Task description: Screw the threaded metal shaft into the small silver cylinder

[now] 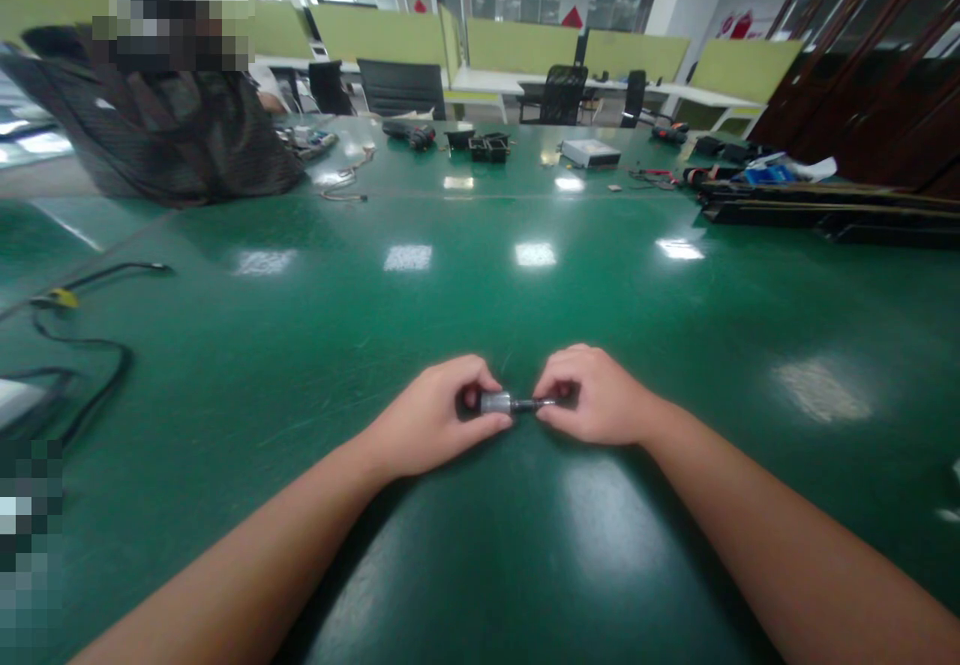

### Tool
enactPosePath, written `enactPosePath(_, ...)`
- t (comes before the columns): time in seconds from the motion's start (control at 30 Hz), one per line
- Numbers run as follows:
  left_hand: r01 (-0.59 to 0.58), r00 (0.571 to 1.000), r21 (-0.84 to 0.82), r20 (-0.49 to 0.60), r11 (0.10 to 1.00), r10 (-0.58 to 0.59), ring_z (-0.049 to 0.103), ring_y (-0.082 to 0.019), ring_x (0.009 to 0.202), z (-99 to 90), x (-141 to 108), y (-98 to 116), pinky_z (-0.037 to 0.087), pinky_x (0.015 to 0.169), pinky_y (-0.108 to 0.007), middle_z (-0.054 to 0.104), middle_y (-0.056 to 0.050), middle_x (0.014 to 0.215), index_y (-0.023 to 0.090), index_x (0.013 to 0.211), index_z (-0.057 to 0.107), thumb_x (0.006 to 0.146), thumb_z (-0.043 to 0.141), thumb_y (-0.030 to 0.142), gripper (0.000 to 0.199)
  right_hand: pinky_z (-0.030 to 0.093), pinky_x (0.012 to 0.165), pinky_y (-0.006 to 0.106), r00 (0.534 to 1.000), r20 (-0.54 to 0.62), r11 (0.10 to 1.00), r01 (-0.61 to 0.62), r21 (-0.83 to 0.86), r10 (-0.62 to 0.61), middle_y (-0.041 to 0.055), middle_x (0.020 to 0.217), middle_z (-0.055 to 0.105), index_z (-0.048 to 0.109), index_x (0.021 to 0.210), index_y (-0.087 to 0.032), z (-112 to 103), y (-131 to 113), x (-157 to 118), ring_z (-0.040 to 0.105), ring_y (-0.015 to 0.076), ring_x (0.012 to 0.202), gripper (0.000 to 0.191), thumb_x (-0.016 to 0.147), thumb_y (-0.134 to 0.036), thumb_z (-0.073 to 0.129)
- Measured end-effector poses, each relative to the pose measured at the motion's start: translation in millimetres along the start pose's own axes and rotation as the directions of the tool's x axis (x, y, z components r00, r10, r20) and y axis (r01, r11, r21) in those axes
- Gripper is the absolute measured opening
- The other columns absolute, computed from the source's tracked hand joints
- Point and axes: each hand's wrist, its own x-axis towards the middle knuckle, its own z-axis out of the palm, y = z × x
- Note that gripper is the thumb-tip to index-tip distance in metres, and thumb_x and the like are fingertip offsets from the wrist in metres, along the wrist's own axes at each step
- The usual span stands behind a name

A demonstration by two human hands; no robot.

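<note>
Between my hands, low over the green tabletop [465,315], lies a small silver metal cylinder [496,403] with a thinner dark shaft [523,406] running out to the right. My left hand [442,410] is closed around the cylinder's left end, thumb and fingers on either side of it. At the other end, the fingertips of my right hand [596,397] pinch the tip of the shaft. Both outer ends are partly hidden by the fingers, and the exact kind of part cannot be made out.
A large dark bag [180,135] stands at the back left. A black cable [112,365] trails along the left side. Across the back lie black parts [480,145], a flat silver box [590,153] and, at right, a stack of long dark strips [825,210].
</note>
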Motion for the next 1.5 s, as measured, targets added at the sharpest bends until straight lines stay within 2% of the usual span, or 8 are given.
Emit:
enactPosePath(0.33,0.022,1.0,-0.002,0.002,1.0,-0.022,0.06,-0.016,0.073,1.1,0.1,0.1,0.046,0.066,-0.026,0.063,-0.001,0.081,0.019,0.091,0.064,0.085,0.071,0.038,0.021,0.043,0.061,0.024,0.99,0.09,0.994,-0.11,-0.003,0.109,-0.0014,0.066,0.064,0.07,0.072,-0.017,-20.3,18.1,-6.1,0.056,0.0117,0.061,0.006,0.068,-0.012,0.071)
enactPosePath(0.47,0.011,1.0,-0.002,-0.013,1.0,-0.011,0.06,-0.016,0.072,0.8,0.2,1.1,0.046,0.066,-0.026,0.064,-0.001,0.082,0.019,0.091,0.065,0.084,0.071,0.038,0.021,0.043,0.061,0.024,0.989,0.095,0.993,-0.115,0.014,0.113,-0.0017,0.065,0.064,0.07,0.072,-0.017,-22.0,19.3,-6.9,0.056,0.0116,0.061,0.007,0.068,-0.012,0.071)
enactPosePath(0.67,0.011,1.0,0.008,-0.009,1.0,-0.011,0.06,-0.016,0.072,0.5,0.2,1.6,0.046,0.065,-0.026,0.064,-0.001,0.081,0.019,0.09,0.064,0.085,0.071,0.038,0.021,0.044,0.062,0.024,0.994,0.071,0.995,-0.089,0.048,0.085,-0.001,0.068,0.066,0.072,0.074,-0.017,-13.7,11.8,-4.4,0.058,0.0118,0.062,0.006,0.07,-0.013,0.073)
enactPosePath(0.83,0.002,1.0,0.008,-0.005,1.0,-0.002,0.06,-0.016,0.073,1.8,0.0,-0.6,0.046,0.066,-0.026,0.063,0.0,0.082,0.019,0.092,0.063,0.084,0.071,0.035,0.02,0.046,0.069,0.026,0.999,0.008,0.996,-0.049,0.076,0.048,0.003,0.082,0.073,0.077,0.087,-0.018,5.8,-1.7,3.2,0.064,0.014,0.072,0.009,0.078,-0.019,0.076)
enactPosePath(0.97,0.011,1.0,0.044,0.001,0.999,-0.011,0.059,-0.016,0.074,2.5,-0.3,-0.8,0.044,0.066,-0.027,0.062,0.0,0.084,0.02,0.096,0.063,0.078,0.075,0.028,0.023,0.046,0.071,0.026,0.998,-0.015,0.996,-0.058,0.07,0.059,0.0018,0.082,0.074,0.078,0.09,-0.019,16.0,-8.2,7.0,0.064,0.0141,0.073,0.012,0.078,-0.019,0.079)
enactPosePath(1.07,0.019,1.0,0.053,0.008,0.998,-0.02,0.059,-0.017,0.074,1.7,-0.6,0.9,0.044,0.066,-0.027,0.062,0.0,0.085,0.02,0.097,0.064,0.077,0.076,0.031,0.026,0.045,0.071,0.026,0.998,-0.012,0.995,-0.067,0.068,0.068,0.0008,0.081,0.074,0.077,0.09,-0.02,16.6,-8.4,7.3,0.064,0.0137,0.073,0.012,0.078,-0.019,0.079)
enactPosePath(1.23,0.035,0.999,0.024,0.019,0.999,-0.035,0.059,-0.016,0.074,0.9,-0.8,2.2,0.045,0.065,-0.027,0.062,0.0,0.084,0.019,0.098,0.065,0.085,0.069,0.036,0.021,0.044,0.073,0.026,0.999,-0.01,0.998,-0.043,0.046,0.044,0.0004,0.079,0.072,0.076,0.089,-0.019,15.4,-7.6,6.6,0.063,0.0131,0.072,0.01,0.079,-0.018,0.078)
enactPosePath(1.5,0.043,0.999,0.025,0.019,0.999,-0.044,0.059,-0.017,0.074,2.0,0.0,1.7,0.044,0.066,-0.027,0.063,-0.001,0.084,0.019,0.096,0.065,0.085,0.07,0.035,0.021,0.043,0.074,0.027,1.0,-0.027,0.999,0.0,0.034,0.001,0.0002,0.079,0.071,0.076,0.088,-0.018,16.0,-8.9,6.0,0.062,0.0132,0.072,0.011,0.078,-0.018,0.078)
